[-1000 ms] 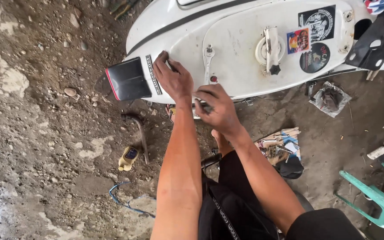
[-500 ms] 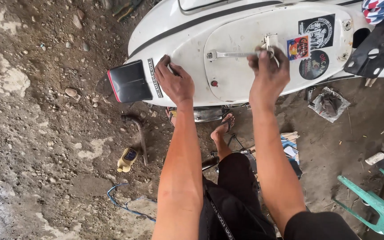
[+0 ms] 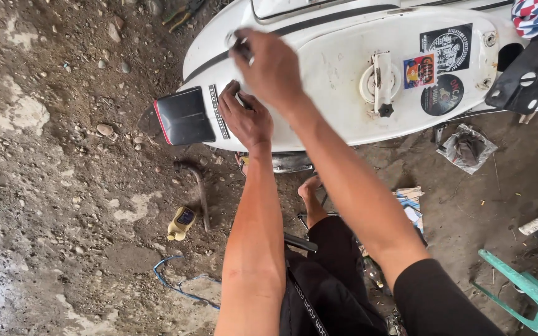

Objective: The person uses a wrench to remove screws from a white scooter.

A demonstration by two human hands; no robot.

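Note:
A white scooter body lies across the top of the view, its red-edged dark tail light at the left end. My left hand rests pressed on the rear panel just right of the tail light and holds nothing. My right hand is crossed over above it, blurred, with its fingers pinched on a small grey metal piece at the panel's upper edge. On the side cover further right sit a round latch and several stickers.
On the dirt below the scooter lie a bent metal pipe, a yellow bottle and a blue wire. My bare foot is under the scooter. A teal plastic chair stands at the lower right, and a black bracket sticks out at the upper right.
My right hand left the latch on the side cover and swung left across the panel to a spot above my left hand. The left hand has stayed near the tail light.

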